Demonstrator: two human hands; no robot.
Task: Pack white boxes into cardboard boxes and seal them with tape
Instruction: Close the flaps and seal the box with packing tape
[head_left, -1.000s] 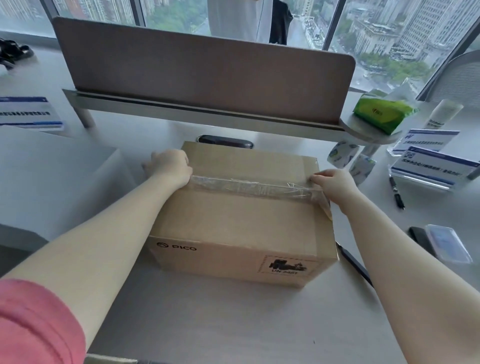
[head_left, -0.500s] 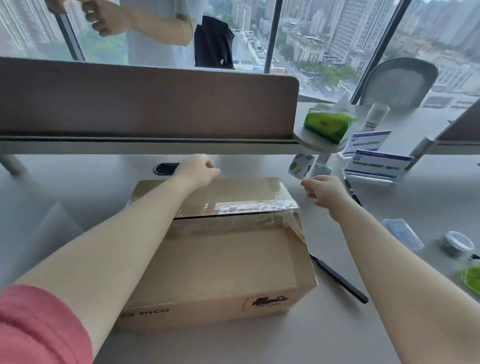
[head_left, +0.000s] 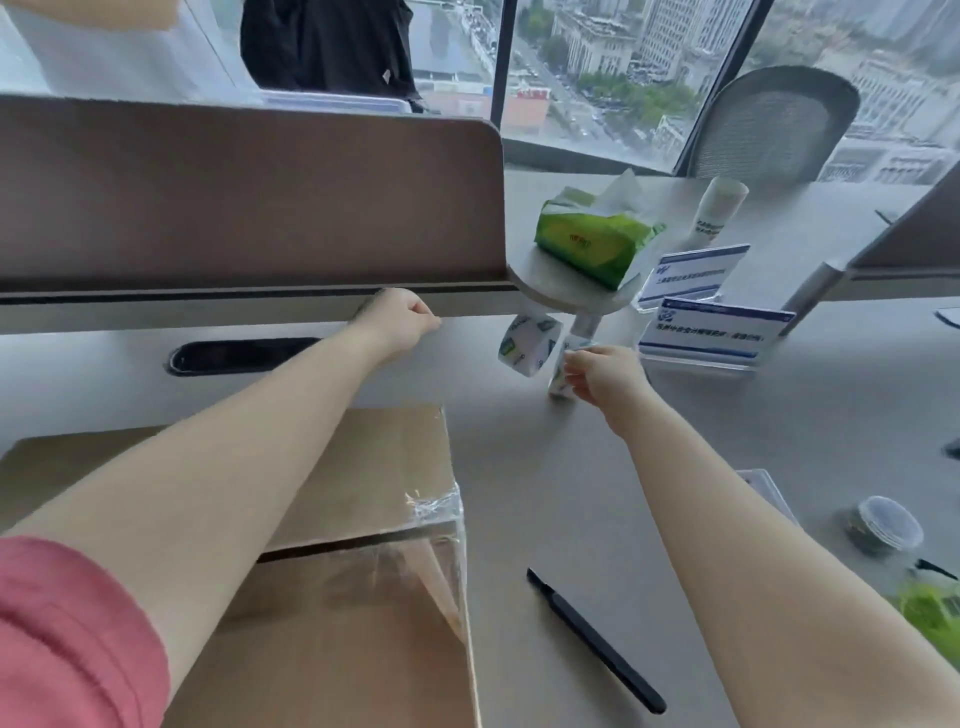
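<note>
The cardboard box lies at the lower left, with crinkled clear tape along its top seam and down its right end. A dark gap shows in the seam. My left hand is curled in a fist beyond the box, close to the divider's rail, and I see nothing in it. My right hand is off to the right of the box and pinches a small white printed box standing on the desk. A second small white printed box sits tilted just left of it.
A black pen-like tool lies right of the cardboard box. Behind are a brown desk divider, a cable slot, a green tissue pack, two sign holders, a round lidded tub and a person beyond the divider.
Both hands left the taped seam and moved away from the box: the left toward the divider rail, the right to the small white boxes. My view turned right.
</note>
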